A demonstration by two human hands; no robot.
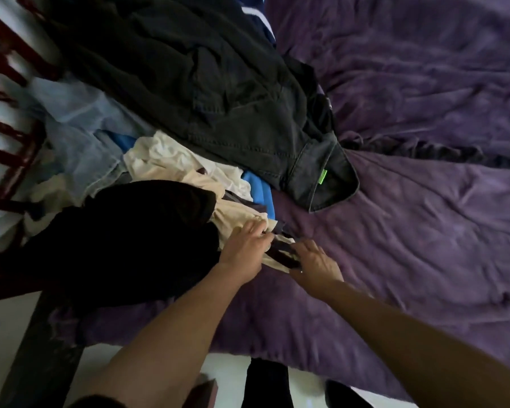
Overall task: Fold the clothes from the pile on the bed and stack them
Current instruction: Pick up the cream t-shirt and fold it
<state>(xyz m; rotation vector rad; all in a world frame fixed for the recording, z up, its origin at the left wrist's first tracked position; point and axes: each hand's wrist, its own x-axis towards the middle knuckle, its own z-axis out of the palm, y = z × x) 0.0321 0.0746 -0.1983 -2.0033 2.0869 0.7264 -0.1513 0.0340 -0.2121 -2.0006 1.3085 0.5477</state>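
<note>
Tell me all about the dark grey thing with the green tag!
It is a dark grey denim garment with stitched seams and a small bright green tag inside its band. It lies crumpled over a cream cloth and a blue cloth, its banded end on the purple cover.

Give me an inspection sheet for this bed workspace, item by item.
Surface: purple bedspread, wrinkled, bare on the right.
Job's things: unfolded pile on the left: dark denim garment, black garment, cream garment, light blue garment, bright blue garment; no folded stack seen.
Clutter: nothing seen.
Hands: left hand on the cream garment at the pile's near edge; right hand beside it at a dark strip of cloth; grip unclear for both.
Cables: nothing seen.
Surroundings: dark red slatted bed frame at left; pale floor below.
</note>
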